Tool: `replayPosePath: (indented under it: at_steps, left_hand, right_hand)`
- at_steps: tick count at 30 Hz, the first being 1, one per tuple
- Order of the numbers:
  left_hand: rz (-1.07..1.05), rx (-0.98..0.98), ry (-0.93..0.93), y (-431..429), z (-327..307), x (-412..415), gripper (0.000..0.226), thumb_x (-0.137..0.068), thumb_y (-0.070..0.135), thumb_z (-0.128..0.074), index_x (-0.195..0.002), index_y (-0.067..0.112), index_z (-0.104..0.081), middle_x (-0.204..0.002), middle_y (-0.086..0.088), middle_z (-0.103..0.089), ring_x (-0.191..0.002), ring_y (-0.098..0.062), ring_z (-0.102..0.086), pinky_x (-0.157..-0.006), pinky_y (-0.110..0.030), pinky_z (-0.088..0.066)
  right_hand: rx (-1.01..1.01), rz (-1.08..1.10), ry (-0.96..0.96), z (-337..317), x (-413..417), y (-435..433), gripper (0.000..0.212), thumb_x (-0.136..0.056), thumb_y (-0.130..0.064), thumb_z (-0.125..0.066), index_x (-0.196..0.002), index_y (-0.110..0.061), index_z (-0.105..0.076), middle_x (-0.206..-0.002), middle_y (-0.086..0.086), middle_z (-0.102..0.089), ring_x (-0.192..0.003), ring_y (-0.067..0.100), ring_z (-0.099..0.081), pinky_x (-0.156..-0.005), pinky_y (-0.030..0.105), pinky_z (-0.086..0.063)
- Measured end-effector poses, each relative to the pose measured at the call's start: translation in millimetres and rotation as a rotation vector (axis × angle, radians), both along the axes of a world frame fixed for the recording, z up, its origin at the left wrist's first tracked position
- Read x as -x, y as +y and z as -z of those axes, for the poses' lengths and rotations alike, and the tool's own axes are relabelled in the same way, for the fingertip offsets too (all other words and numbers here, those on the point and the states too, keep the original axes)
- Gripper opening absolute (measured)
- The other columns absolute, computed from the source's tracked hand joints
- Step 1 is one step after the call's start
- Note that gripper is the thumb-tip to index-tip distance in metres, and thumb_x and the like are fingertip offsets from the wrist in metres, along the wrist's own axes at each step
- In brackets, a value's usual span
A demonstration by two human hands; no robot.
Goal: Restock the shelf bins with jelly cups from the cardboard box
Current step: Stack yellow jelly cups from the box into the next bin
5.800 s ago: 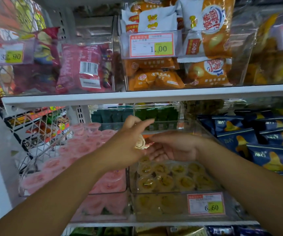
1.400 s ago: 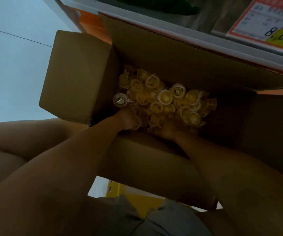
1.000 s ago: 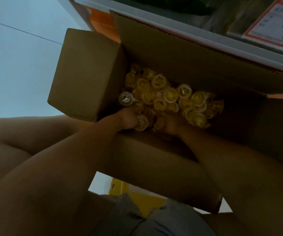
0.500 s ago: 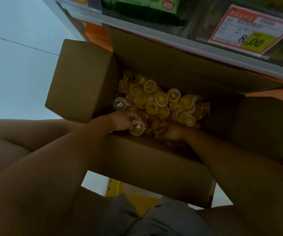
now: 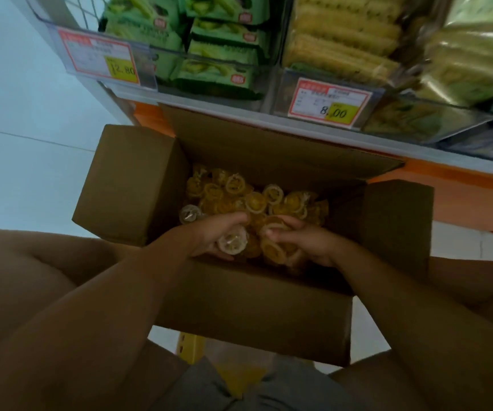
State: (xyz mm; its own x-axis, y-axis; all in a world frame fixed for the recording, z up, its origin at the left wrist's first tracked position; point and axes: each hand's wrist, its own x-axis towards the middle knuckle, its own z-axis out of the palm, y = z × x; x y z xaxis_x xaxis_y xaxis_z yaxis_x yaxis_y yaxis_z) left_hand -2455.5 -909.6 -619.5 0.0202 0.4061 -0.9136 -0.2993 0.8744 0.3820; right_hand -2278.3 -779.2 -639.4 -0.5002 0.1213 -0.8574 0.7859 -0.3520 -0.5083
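An open cardboard box sits on the floor in front of me, with a heap of yellow jelly cups in its bottom. My left hand is over the box's near side, its fingers curled round several jelly cups. My right hand is beside it and grips another bunch of jelly cups. Both handfuls are held together, just above the heap. The jelly bins on the shelf are out of view.
The bottom shelf runs just behind the box. On it stand clear bins with green snack packs and yellow packs, fronted by price tags. The box's flaps stand open left and right. White floor lies to the left.
Earlier my hands were up at the shelf's jelly bins. Since then they dug into the box, closed on cups and have lifted the two handfuls slightly. My view has tilted up toward the shelf.
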Motion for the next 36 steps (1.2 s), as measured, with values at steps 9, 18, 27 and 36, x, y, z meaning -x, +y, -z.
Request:
replayPosePath:
  at_steps: [9,18,27,36]
  left_hand:
    - [0.188,-0.312,0.065,26.3,-79.7,-22.5,0.049,-0.067,0.061,-0.062,-0.110,0.037,-0.062,-0.118,0.007,-0.059,-0.110,-0.014,-0.058,-0.085,-0.041,-0.058]
    - [0.135,-0.366,0.176,11.7,-120.1,-33.0,0.042,-0.081,0.064,-0.057,-0.114,0.038,-0.063,-0.123,0.004,-0.054,-0.112,-0.022,-0.055,-0.082,-0.048,-0.059]
    - [-0.105,-0.313,0.118,-0.3,-132.5,-24.0,0.040,-0.092,0.058,-0.049,-0.117,0.031,-0.064,-0.124,-0.008,-0.062,-0.111,-0.030,-0.061,-0.083,-0.046,-0.058]
    - [-0.016,-0.442,0.244,7.4,-157.8,-32.6,0.034,-0.092,0.046,-0.059,-0.122,0.030,-0.061,-0.118,0.000,-0.064,-0.104,-0.021,-0.065,-0.075,-0.037,-0.060]
  right_hand:
    - [-0.127,-0.060,0.250,-91.1,-3.4,8.8,0.050,-0.089,-0.030,-0.066,-0.128,-0.054,-0.047,-0.139,-0.009,-0.047,-0.125,0.014,-0.048,-0.100,0.034,-0.046]
    - [-0.202,-0.026,0.292,-141.1,-10.6,-5.7,0.047,-0.086,-0.038,-0.068,-0.127,-0.052,-0.051,-0.132,-0.009,-0.055,-0.116,0.009,-0.055,-0.100,0.032,-0.048]
    - [0.147,0.468,0.343,-166.7,-27.1,-15.9,0.037,-0.094,-0.045,-0.051,-0.117,-0.024,-0.070,-0.111,0.012,-0.067,-0.087,0.021,-0.063,-0.068,0.031,-0.046]
    - [0.234,0.494,0.437,-188.7,-25.9,-19.5,0.047,-0.082,-0.047,-0.061,-0.119,-0.018,-0.066,-0.100,0.011,-0.068,-0.083,0.020,-0.063,-0.066,0.030,-0.048]
